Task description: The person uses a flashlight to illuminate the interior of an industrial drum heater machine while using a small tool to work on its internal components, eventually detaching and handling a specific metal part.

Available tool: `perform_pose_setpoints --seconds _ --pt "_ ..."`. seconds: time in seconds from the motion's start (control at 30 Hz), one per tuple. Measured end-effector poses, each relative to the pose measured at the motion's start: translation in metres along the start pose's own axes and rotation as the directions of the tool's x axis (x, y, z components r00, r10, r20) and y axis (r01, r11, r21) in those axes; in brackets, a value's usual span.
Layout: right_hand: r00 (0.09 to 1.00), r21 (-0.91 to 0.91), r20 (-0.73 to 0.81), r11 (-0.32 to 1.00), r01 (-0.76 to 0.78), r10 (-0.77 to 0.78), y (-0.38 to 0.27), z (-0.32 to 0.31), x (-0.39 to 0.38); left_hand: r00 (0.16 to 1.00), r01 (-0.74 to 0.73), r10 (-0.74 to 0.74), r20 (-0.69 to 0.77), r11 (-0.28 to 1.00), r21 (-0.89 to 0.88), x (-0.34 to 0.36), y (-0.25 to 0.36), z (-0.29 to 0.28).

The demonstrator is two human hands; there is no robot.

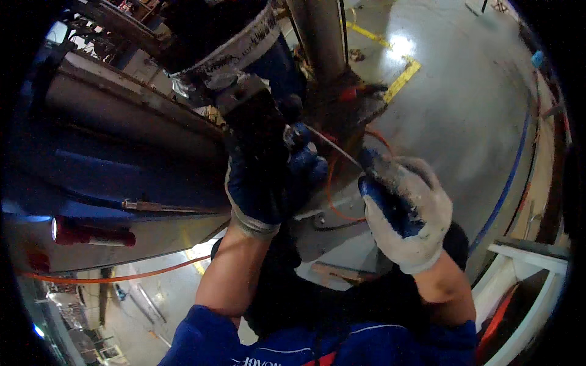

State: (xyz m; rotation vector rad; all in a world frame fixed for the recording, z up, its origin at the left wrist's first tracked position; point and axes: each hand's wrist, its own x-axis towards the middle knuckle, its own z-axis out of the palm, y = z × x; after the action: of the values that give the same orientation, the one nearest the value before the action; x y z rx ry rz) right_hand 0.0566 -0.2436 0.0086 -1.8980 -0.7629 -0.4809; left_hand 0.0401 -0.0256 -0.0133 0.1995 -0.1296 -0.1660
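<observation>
My left hand point(259, 195), in a blue-coated work glove, is closed around a dark, blocky piece point(247, 113) whose kind I cannot make out. Its fingers come round the right side, beside a small metal fitting point(292, 135). My right hand point(409, 210), in a whitish glove with a dark blue palm, pinches a thin metal rod point(334, 145). That rod slants up and left, and its far end reaches the fitting by my left fingers. Shadow hides how the two meet. Just above the dark piece is a large dark cylinder point(244, 46) with a pale printed band.
A red flashlight point(94, 233) and a metal-ended hose point(159, 206) lie on the dark surface at left. An orange hose point(116, 279) runs below them. A metal column point(317, 36) stands beyond my hands. A blue hose point(506, 183) and white frame point(531, 259) are at right.
</observation>
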Motion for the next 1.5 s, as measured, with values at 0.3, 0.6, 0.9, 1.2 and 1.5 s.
perform_pose_setpoints --seconds 0.3,0.6,0.9,1.2,1.5 --pt "0.999 0.038 0.044 0.999 -0.029 0.027 -0.017 0.002 0.002 0.998 0.006 0.001 0.055 0.992 -0.124 -0.002 0.002 0.002" --pt "0.999 0.064 0.026 0.997 0.036 -0.038 -0.020 0.009 0.012 0.998 -0.050 0.048 0.045 0.998 0.049 -0.003 0.005 -0.015" --pt "0.999 0.023 0.051 1.000 0.010 -0.011 -0.019 0.011 0.014 0.993 -0.119 0.114 0.041 0.979 0.166 -0.008 0.007 -0.030" --pt "0.999 -0.003 0.030 0.999 -0.042 0.042 -0.022 0.007 0.017 0.995 -0.046 0.043 0.087 0.999 0.025 -0.002 0.008 -0.016" --pt "0.822 0.063 0.015 0.820 -0.569 0.569 0.101 0.007 -0.001 0.988 -0.155 0.156 0.024 0.988 -0.009 -0.008 0.024 0.000"
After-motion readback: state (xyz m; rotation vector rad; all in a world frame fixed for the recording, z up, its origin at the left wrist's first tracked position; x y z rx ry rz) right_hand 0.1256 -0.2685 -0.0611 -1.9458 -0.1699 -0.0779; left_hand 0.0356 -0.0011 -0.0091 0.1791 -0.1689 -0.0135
